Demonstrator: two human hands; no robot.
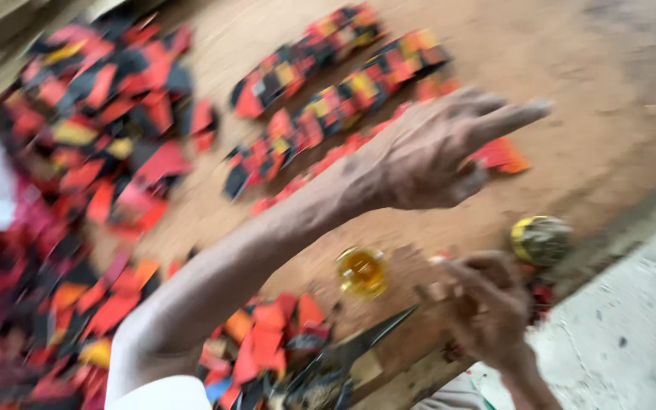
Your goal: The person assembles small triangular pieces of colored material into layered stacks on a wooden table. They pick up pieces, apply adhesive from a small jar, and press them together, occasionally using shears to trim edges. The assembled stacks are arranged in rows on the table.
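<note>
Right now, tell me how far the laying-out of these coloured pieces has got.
Done: overlapping rows of red, black and yellow pieces lie on the board. In hand: the left hand reaches over their far end; the right hand is curled, contents blurred. Left: a loose pile remains unsorted.

heap of red-black scraps (108, 121), yellow jar (361, 271), scissors (358, 351)

Soft daylight, heavy motion blur throughout, shadows seemingly faint
</note>
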